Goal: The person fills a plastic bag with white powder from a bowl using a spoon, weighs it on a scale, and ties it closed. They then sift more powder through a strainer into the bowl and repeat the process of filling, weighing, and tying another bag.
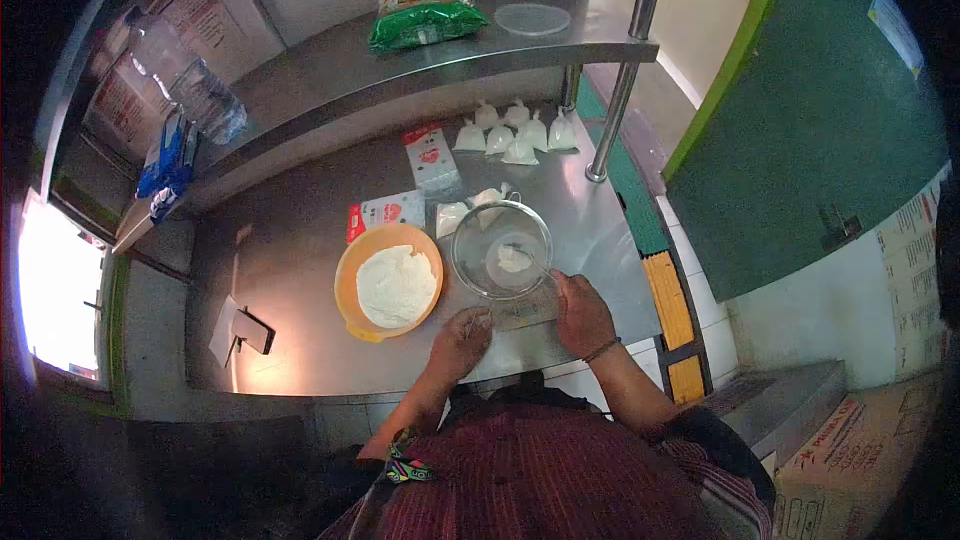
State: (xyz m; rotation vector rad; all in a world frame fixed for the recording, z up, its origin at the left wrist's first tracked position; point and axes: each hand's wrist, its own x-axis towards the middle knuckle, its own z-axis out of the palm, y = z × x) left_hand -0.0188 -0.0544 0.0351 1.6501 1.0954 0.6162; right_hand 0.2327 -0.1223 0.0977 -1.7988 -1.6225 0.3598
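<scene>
Sieve (502, 250), one, two hands, six bags (517, 132)

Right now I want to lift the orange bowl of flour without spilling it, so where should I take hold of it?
Probably grip the orange bowl by its bare rim at the near-left edge, coming in from the left with the left hand. The flour is heaped in the middle, leaving the rim bare. The sieve crowds the bowl's right side, so the left approach looks more open. Keep it level.
</scene>
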